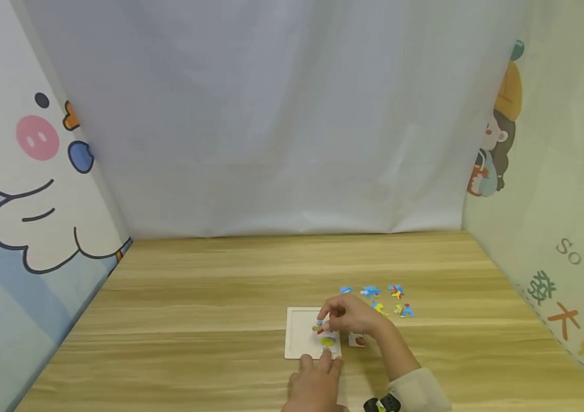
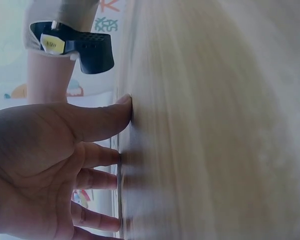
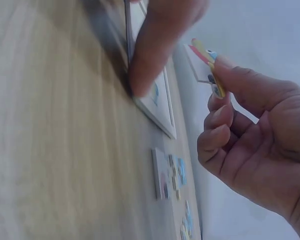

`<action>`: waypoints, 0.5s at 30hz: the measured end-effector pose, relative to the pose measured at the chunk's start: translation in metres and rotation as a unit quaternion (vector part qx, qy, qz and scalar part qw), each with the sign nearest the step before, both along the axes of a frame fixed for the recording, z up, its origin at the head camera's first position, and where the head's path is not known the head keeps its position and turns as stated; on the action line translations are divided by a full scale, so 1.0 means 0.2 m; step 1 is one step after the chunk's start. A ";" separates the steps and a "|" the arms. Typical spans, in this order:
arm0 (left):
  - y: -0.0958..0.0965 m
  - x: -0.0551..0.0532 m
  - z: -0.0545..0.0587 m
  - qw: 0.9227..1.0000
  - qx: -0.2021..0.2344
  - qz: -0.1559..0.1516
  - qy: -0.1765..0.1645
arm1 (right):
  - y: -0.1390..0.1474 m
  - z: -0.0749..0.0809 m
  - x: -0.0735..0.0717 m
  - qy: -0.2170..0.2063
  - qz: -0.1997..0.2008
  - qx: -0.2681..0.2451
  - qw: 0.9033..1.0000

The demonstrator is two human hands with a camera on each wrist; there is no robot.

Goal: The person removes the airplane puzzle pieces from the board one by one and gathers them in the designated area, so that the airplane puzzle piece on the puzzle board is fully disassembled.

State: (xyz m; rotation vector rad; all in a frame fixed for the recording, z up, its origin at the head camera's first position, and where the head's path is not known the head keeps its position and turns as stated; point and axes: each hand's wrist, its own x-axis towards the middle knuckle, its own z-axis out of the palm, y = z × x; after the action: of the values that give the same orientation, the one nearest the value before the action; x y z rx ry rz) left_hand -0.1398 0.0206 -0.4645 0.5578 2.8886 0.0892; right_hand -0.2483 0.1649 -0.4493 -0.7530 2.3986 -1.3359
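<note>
My right hand [image 1: 352,315] pinches a small jigsaw puzzle piece [image 3: 204,59] between thumb and fingers, above a pale puzzle tray [image 1: 296,335]. Red, yellow, white and blue show on the piece. At the tray's near edge, my left hand [image 1: 314,384] touches the rim with its fingertips. Its fingers look mostly straight in the left wrist view, the thumb [image 2: 107,120] apart from them. Inside the tray's right side lies a piece with a yellow patch [image 1: 328,341], partly hidden by the left fingers. Just right of the tray is a white piece with a red mark [image 1: 356,340].
Several blue and yellow puzzle pieces [image 1: 370,292] lie spread behind and right of the tray on the wooden table [image 1: 194,320]. A pale curtain [image 1: 281,126] hangs at the back. Printed panels [image 1: 554,171] stand on both sides. A black wrist device [image 1: 381,403] sits by the right sleeve.
</note>
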 end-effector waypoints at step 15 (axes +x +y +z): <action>-0.01 -0.01 -0.02 0.999 0.000 -0.006 0.031 | 0.21 -0.02 0.04 0.006 -0.035 -0.009 0.999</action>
State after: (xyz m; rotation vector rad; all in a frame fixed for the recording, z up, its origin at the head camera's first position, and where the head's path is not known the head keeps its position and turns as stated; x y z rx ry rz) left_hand -0.1409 0.0196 -0.4687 0.5870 2.9458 0.0706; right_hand -0.2413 0.2075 -0.4537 -0.6899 2.4467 -1.3858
